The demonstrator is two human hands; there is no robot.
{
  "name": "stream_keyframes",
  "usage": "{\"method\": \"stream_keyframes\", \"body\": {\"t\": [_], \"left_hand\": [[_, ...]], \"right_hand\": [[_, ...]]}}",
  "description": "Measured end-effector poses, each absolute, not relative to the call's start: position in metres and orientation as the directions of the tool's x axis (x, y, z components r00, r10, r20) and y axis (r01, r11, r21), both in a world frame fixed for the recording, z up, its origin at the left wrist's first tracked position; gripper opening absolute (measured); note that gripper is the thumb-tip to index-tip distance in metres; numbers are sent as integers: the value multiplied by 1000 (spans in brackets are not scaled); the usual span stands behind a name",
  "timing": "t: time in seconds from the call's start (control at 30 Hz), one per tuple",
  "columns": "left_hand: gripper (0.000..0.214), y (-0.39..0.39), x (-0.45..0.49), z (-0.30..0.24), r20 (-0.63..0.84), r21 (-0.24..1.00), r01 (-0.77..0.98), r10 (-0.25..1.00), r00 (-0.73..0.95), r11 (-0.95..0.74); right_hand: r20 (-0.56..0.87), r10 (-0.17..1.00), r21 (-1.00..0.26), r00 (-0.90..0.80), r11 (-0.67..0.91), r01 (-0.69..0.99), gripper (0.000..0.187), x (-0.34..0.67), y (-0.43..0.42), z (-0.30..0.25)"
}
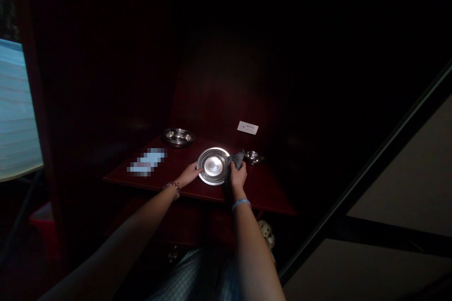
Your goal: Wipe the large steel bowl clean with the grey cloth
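My left hand (189,175) grips the left rim of a round, shiny metal plate (213,165), its thumb over the edge. The plate is tilted toward me above the front of a dark red desk (176,179). At the plate's right side, my right hand (238,176) is closed around a crumpled grey cloth (237,159), which meets or nearly meets the rim. Just beyond that hand, a small metal bowl (254,157) sits on the desk. Another metal dish (178,137) stands at the back left.
A blurred-out pale item (147,162) lies on the desk's left side. Above the desk, a white socket panel (247,127) is set in the dark wall. A red stool (45,228) stands at lower left, and a spotted pale object (266,234) is below the desk's right part.
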State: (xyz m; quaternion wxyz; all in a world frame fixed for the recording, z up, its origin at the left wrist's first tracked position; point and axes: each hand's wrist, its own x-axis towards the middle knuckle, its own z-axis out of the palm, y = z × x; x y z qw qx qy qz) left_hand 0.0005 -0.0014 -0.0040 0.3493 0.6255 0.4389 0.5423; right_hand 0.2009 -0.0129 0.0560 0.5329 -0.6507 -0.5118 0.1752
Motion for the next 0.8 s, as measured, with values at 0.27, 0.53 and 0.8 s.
{"method": "stream_keyframes", "body": {"t": [0.27,0.53,0.8], "left_hand": [[43,0,0,-5,364,914,175,931,39,-365],[40,4,-1,-9,368,911,180,928,50,-371],[38,1,0,-6,353,917,180,935,45,-355]], "right_hand": [[423,780,-847,462,159,507,34,201,-17,61],[708,599,-626,373,290,724,30,201,-27,67],[765,605,-451,221,258,855,28,188,-38,71]]}}
